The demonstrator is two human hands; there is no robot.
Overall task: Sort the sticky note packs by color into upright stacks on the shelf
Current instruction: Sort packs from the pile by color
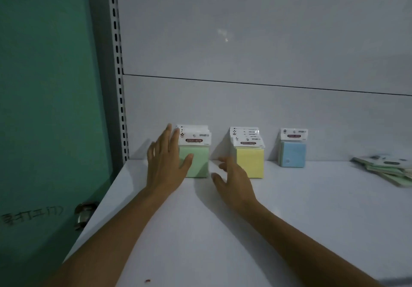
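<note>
Three upright stacks of sticky note packs lean against the back panel of the white shelf (223,231): green (198,159) at the left, yellow (250,159) in the middle, blue (293,152) at the right. My left hand (166,161) rests flat against the left side of the green stack, thumb across its front, fingers apart. My right hand (234,177) hovers between the green and yellow stacks, fingers spread, holding nothing. A loose pile of green packs (388,170) lies flat at the far right.
A perforated metal upright (119,85) marks the shelf's left end. Beyond it is a teal door (44,108) with a metal handle (83,214). A small red speck (147,281) lies near the shelf's front edge.
</note>
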